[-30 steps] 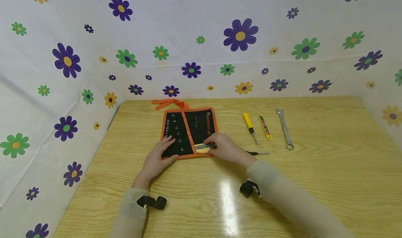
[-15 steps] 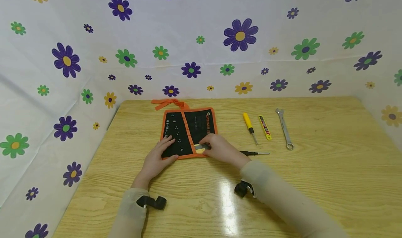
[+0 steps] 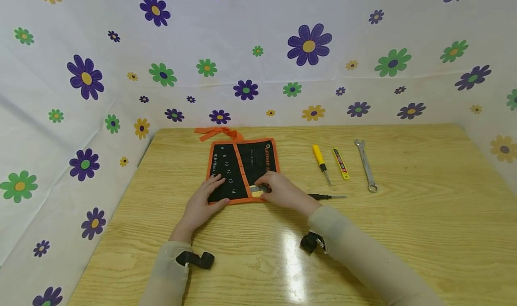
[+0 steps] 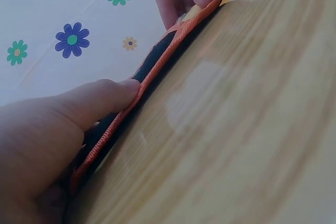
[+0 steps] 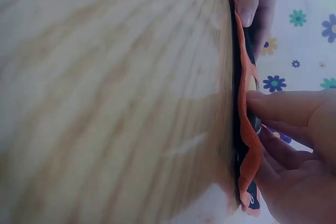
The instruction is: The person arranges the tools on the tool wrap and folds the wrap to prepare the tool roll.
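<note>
A black tool pouch with orange edging (image 3: 225,162) lies unfolded on the table, sized numbers printed down its left half. My left hand (image 3: 202,202) rests on its lower left part, fingers spread and thumb along the near edge; in the left wrist view the thumb (image 4: 107,98) presses on the orange border. Between thumb and fingers my right hand (image 3: 284,191) pinches a flat yellow utility knife with a grey strip (image 3: 256,193). The knife's left end is at the orange-edged pocket opening, its right part covered by the fingers. In the right wrist view the thumb (image 5: 283,106) sits over the pouch's edge.
A black-handled screwdriver (image 3: 323,197) lies partly behind my right wrist. Farther right are a yellow-handled screwdriver (image 3: 319,155), a flat yellow-and-black case (image 3: 341,163) and a combination wrench (image 3: 365,164). An orange tie strap (image 3: 218,132) trails behind the pouch. Flowered cloth stands behind the table.
My right hand has moved slightly left with the utility knife, and less of the knife shows beyond the pocket opening. The left hand has stayed in place on the pouch.
</note>
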Demonstrator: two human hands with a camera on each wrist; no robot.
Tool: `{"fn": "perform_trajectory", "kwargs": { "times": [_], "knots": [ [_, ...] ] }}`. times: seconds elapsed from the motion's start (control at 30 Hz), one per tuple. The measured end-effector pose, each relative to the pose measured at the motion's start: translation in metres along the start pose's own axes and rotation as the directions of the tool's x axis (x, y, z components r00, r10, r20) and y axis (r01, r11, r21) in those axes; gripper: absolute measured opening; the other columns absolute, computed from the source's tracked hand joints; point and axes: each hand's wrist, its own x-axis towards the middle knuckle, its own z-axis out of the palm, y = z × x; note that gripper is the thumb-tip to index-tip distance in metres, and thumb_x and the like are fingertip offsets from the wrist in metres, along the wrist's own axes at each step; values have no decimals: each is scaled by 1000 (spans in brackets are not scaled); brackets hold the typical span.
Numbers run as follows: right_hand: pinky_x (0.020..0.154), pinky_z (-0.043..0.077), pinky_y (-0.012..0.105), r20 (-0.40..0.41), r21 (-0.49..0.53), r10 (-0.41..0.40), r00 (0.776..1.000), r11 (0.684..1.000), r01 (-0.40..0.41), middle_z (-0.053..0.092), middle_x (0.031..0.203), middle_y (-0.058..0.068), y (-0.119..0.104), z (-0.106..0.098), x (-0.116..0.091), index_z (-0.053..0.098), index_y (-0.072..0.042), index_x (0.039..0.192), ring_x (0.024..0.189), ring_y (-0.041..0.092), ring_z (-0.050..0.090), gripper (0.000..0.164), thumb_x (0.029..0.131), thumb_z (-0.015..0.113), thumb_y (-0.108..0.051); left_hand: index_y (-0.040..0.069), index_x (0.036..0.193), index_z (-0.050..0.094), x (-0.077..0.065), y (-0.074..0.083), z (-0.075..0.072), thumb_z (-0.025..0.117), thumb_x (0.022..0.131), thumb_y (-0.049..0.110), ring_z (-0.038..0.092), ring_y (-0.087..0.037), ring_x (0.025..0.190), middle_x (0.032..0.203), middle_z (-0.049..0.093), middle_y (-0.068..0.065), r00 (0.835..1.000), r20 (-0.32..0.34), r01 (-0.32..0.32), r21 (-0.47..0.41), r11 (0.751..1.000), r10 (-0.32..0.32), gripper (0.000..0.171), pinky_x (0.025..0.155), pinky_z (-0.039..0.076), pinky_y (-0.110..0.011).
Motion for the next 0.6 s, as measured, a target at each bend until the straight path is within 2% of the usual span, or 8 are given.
{"fn": "perform_trajectory", "kwargs": {
  "times": [0.17, 0.3, 0.43, 0.6],
  "knots": [
    [79, 52, 30, 19, 81, -8, 1000, 997, 7, 61, 111, 11, 4, -5, -6, 63, 2, 120, 94, 20, 59, 35, 87, 71, -8, 12, 142, 48, 0, 0, 1, 72, 86, 37, 23, -28, 142, 152, 34, -7, 1000, -8, -8, -13, 1000, 8, 66, 114, 16, -46],
    [83, 52, 33, 18, 148, 27, 999, 989, -30, 61, 114, 12, 7, -15, -14, 61, 2, 123, 100, 23, 60, 37, 88, 68, -5, 13, 142, 48, 0, -1, 2, 71, 86, 38, 24, -28, 141, 152, 34, -7, 1000, -16, -11, -17, 1000, 11, 65, 114, 16, -46],
    [86, 51, 37, -24, 188, 79, 997, 979, -73, 60, 118, 13, 12, -28, -25, 61, 0, 125, 104, 27, 59, 38, 88, 68, -4, 12, 141, 50, 0, -2, 2, 71, 86, 38, 25, -30, 140, 151, 36, -8, 999, -30, -20, -19, 1000, 20, 64, 114, 17, -48],
    [89, 50, 41, -115, 229, 88, 989, 972, -60, 61, 120, 15, 27, -45, -40, 61, 2, 123, 105, 30, 58, 36, 88, 68, -3, 13, 141, 50, -1, -2, 1, 71, 86, 37, 24, -28, 141, 151, 36, -7, 999, -31, -16, -22, 1000, 16, 64, 114, 16, -47]
  ]
}}
